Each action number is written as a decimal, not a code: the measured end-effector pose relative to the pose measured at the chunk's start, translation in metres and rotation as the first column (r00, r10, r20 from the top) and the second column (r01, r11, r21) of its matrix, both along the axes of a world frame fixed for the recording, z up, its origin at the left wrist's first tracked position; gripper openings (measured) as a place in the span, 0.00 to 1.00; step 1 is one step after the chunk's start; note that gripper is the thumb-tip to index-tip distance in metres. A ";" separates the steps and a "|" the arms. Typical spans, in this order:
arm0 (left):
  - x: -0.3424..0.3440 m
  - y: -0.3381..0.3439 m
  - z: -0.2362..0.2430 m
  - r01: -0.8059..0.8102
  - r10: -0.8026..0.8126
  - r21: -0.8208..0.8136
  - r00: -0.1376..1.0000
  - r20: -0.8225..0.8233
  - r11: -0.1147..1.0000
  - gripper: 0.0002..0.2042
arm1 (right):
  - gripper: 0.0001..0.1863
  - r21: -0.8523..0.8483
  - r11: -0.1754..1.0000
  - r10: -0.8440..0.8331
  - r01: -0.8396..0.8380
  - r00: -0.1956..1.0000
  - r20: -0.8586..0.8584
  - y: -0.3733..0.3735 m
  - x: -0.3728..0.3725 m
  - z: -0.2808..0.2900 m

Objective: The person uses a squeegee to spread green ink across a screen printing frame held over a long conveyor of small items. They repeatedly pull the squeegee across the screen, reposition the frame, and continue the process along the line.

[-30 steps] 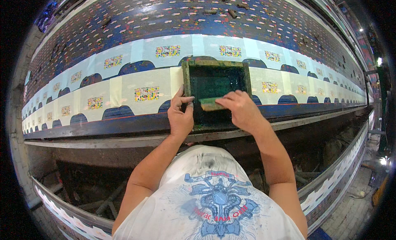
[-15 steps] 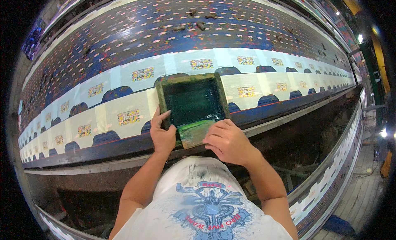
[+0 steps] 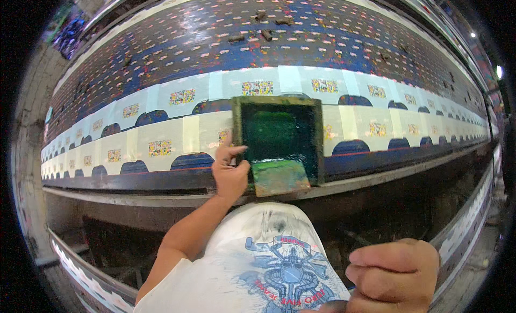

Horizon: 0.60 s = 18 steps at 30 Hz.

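My left hand (image 3: 232, 174) grips the left side of a screen-printing frame (image 3: 318, 146), its thumb and fingers around the wooden edge. Dark green ink lies wet on the mesh inside. A flat squeegee (image 3: 282, 179), smeared green along its upper part, leans out over the near edge of the frame with no hand on it. Well away from the frame, my right hand (image 3: 396, 272) is raised close at the lower right, fingers curled closed. A dark bit shows below these fingers at the picture's edge; I cannot make out what it is.
Rows of cream fabric pieces (image 3: 129, 146) and pale blue pieces (image 3: 156, 100) with colourful prints lie along the long table (image 3: 177, 49). Several short dark lumps (image 3: 267, 34) sit farther back. A ledge (image 3: 134, 199) runs along the near side. Another table edge (image 3: 467, 221) is at right.
My right hand has left the squeegee and come up toward the lower right. The frame, with my left hand still on it, appears farther right as the view shifts.
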State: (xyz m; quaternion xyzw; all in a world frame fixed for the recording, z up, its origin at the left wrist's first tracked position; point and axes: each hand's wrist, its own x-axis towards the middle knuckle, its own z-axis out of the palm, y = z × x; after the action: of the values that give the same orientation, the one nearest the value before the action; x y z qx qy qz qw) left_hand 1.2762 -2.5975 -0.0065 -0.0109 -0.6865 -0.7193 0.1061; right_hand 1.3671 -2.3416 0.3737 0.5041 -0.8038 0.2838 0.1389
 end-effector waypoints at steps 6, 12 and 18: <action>0.000 0.083 -0.003 -0.030 0.032 -0.123 0.999 0.012 0.992 0.18 | 0.18 -0.327 0.941 0.080 -0.083 0.997 -0.026 0.107 -0.009 -0.042; 0.000 0.135 -0.016 -0.003 0.007 -0.039 0.995 0.102 0.999 0.17 | 0.08 -0.402 0.868 -0.187 0.291 0.942 0.278 0.175 -0.020 -0.172; 0.006 0.140 -0.010 -0.029 0.051 -0.102 0.975 0.218 0.994 0.17 | 0.11 -0.455 0.814 -0.160 0.359 0.894 0.419 0.210 -0.016 -0.252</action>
State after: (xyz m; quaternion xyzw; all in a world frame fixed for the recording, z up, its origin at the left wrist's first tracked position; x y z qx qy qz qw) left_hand 1.2817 -2.4577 -0.0166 0.0772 -0.7286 -0.6792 0.0432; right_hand 1.3506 -2.1315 0.1216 0.2696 -0.7698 0.5566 0.1580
